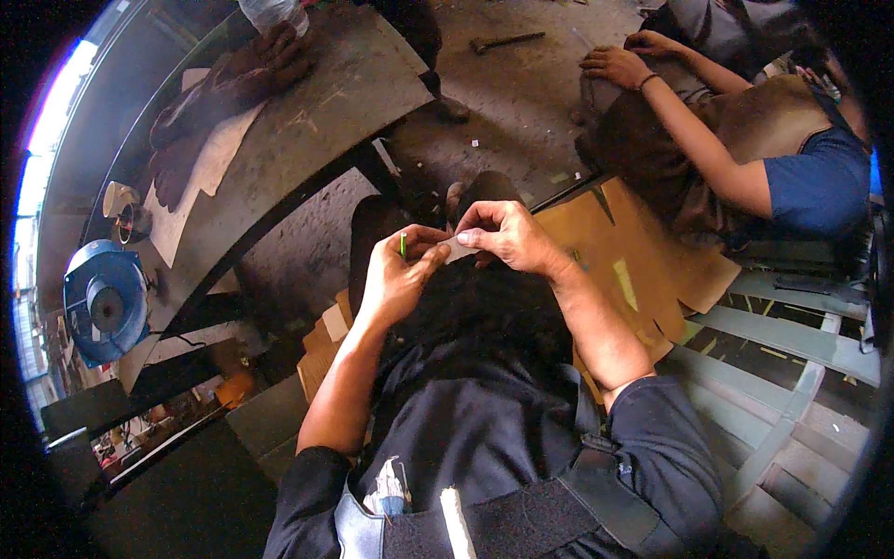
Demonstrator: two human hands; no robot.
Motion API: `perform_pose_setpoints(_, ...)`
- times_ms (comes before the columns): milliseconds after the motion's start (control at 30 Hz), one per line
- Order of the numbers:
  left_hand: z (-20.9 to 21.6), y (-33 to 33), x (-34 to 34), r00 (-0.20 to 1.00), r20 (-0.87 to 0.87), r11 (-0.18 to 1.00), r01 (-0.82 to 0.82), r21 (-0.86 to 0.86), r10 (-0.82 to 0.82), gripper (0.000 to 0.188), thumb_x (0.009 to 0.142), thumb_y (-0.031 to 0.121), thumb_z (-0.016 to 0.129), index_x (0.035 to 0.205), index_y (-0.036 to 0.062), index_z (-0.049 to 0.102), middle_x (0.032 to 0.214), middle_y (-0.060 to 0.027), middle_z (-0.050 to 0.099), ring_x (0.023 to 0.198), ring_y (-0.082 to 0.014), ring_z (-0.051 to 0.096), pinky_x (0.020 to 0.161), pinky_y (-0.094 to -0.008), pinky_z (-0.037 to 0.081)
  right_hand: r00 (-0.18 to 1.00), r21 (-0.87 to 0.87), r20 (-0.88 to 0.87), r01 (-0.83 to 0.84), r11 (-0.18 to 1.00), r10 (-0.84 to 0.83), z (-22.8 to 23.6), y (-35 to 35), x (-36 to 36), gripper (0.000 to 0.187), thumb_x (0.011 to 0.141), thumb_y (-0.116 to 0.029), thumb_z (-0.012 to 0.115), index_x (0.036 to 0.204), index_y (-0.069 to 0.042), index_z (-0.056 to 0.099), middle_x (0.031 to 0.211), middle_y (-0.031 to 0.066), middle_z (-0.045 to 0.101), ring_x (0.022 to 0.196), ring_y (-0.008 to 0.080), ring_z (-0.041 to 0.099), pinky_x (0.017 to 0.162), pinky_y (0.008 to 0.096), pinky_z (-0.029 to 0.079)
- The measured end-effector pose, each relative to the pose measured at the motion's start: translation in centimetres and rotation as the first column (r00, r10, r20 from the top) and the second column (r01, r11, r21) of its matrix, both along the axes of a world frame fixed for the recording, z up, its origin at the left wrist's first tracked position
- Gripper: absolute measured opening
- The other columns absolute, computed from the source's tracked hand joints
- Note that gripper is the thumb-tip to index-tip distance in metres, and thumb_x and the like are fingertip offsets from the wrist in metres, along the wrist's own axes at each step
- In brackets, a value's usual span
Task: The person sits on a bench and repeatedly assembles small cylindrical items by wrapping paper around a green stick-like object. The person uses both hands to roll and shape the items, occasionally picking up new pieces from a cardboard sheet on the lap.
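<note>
In front of my body, a small pale flat piece that looks like paper (456, 250) is pinched between my two hands. My left hand (396, 275) grips its left end between thumb and fingers. A short bright green stick-like thing (403, 245) also pokes up among the left fingers; its kind is not clear. My right hand (512, 240) presses the other end with thumb and forefinger, its remaining fingers curled. Both hands are close together above my dark apron (475, 354). What lies under the fingers is hidden.
A dark curved metal table (326, 98) stands at left, bearing brown work gloves (237, 88) and a blue round blower (104, 303). Cardboard (605, 265) lies to my right, beside a slatted metal frame (782, 335). Another person (745, 130) sits at far right. A hammer-like tool (507, 42) lies on the floor.
</note>
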State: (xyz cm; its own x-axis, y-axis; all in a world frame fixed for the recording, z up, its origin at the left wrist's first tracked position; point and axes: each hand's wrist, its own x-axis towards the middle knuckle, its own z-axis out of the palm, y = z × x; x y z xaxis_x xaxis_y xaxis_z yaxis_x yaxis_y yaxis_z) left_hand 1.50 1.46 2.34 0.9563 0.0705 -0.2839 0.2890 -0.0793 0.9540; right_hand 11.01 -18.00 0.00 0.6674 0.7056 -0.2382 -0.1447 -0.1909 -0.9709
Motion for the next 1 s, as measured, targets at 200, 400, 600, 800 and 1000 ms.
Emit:
perform_pose_setpoints(200,-1.1,-0.3,-0.3,0.997,0.045,0.992,-0.068,0.102,0.064,0.015,0.090,0.011,0.072,0.099,-0.0013,0.069,0.086,-0.0086,0.072,0.077,-0.0131,0.066,0.073,-0.0268,0.053,0.998,-0.034,0.046,0.034,0.999,-0.033,0.5,0.9,-1.0,0.020,0.093,-0.020,0.069,0.099,-0.001,0.069,0.084,0.0013,0.069,0.078,0.0079,0.062,0.066,0.0260,0.054)
perform_pose_setpoints(400,-0.4,-0.8,-0.7,0.986,0.155,0.945,-0.104,0.310,0.058,0.013,0.089,0.011,0.071,0.096,0.0000,0.069,0.084,-0.0063,0.071,0.077,-0.0115,0.064,0.074,-0.0271,0.051,0.997,-0.047,-0.001,0.078,0.996,-0.078,0.4,1.3,-1.8,0.023,0.093,-0.021,0.069,0.096,0.002,0.069,0.082,0.0067,0.072,0.082,0.0098,0.065,0.076,0.0275,0.052)
perform_pose_setpoints(600,-1.1,-1.8,-0.6,0.947,0.253,0.941,-0.255,0.221,0.197,0.012,0.090,0.010,0.071,0.097,-0.0003,0.070,0.085,-0.0081,0.072,0.078,-0.0123,0.065,0.072,-0.0260,0.051,0.969,0.137,-0.022,0.248,0.959,-0.247,-2.0,2.2,-2.3,0.020,0.095,-0.020,0.067,0.096,0.001,0.069,0.087,0.0029,0.070,0.078,0.0090,0.063,0.070,0.0253,0.053)
perform_pose_setpoints(800,-1.9,-0.9,-0.7,0.949,0.165,0.952,-0.289,0.104,0.269,0.013,0.090,0.007,0.072,0.100,-0.0011,0.072,0.085,-0.0050,0.072,0.078,-0.0106,0.063,0.074,-0.0241,0.049,0.964,0.200,-0.116,0.258,0.945,-0.239,-1.9,2.1,-2.3,0.016,0.091,-0.012,0.072,0.101,0.000,0.072,0.090,0.0044,0.071,0.080,0.0101,0.065,0.073,0.0265,0.055)
perform_pose_setpoints(1000,-3.9,0.9,-0.1,0.893,-0.020,0.890,-0.449,-0.083,0.449,0.018,0.089,0.014,0.075,0.102,0.0012,0.073,0.087,-0.0012,0.070,0.074,-0.0087,0.060,0.069,-0.0222,0.047,0.639,-0.009,0.708,0.433,0.902,-0.300,-5.1,2.8,-0.2,0.030,0.089,-0.016,0.073,0.113,0.001,0.069,0.095,0.0062,0.073,0.086,0.0139,0.069,0.081,0.0279,0.055)
